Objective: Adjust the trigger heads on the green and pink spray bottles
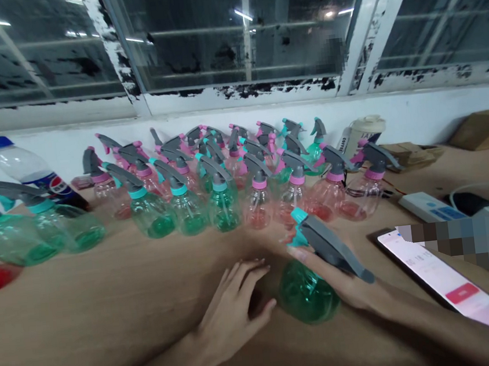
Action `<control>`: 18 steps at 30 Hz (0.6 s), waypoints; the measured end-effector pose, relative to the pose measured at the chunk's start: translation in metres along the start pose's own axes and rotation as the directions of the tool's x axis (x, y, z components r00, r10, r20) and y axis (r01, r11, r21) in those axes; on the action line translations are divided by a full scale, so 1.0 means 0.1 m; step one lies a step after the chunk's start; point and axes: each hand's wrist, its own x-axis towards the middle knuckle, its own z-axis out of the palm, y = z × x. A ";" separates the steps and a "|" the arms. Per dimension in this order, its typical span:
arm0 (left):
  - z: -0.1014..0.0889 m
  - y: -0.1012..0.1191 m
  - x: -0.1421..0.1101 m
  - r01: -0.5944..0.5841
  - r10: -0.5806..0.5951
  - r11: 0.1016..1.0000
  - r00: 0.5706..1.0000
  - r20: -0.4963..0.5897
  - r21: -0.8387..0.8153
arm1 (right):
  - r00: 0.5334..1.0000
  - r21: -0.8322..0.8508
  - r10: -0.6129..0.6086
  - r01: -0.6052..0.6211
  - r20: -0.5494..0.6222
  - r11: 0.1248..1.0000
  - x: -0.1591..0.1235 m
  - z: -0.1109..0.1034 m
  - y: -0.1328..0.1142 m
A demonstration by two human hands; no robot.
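Head view. Green spray bottle (309, 295) is in front of me over the surface (109, 313), just right of centre, nearer to me than the standing spray bottles (224, 208). My right hand (346, 283) holds it around the neck, below the sprayer head (327, 244). My left hand (229, 310) is moderately wide, fingers loosely curled, thumb apart, holding nothing, just beside the bottle.

Progress: the head sits on the held bottle; how tightly it is fixed, I cannot tell. The standing bottles, green and pink, form rough rows towards the wall (48, 145), and those I can make out all carry heads. No loose heads or headless bottles seen, so I cannot judge how much remains.

Orientation: nozzle points away from me and to the left; the grey rear of the head slopes back to the right, towards me. Long axis looks near upright, perhaps slightly tilted. Base contact unclear.
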 end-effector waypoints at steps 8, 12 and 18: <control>-0.02 0.16 -0.04 0.060 -0.050 0.984 0.997 0.063 -0.166 | 1.000 0.078 -0.008 0.007 0.012 0.997 -0.07 0.08 0.08; -0.02 0.24 -0.05 0.053 -0.046 0.987 0.998 0.051 -0.155 | 1.000 0.110 0.000 -0.002 0.014 0.994 -0.09 0.12 0.09; -0.06 0.38 -0.04 0.048 -0.045 0.987 0.999 0.021 -0.152 | 0.998 0.146 -0.067 0.068 -0.008 0.987 -0.16 0.21 0.05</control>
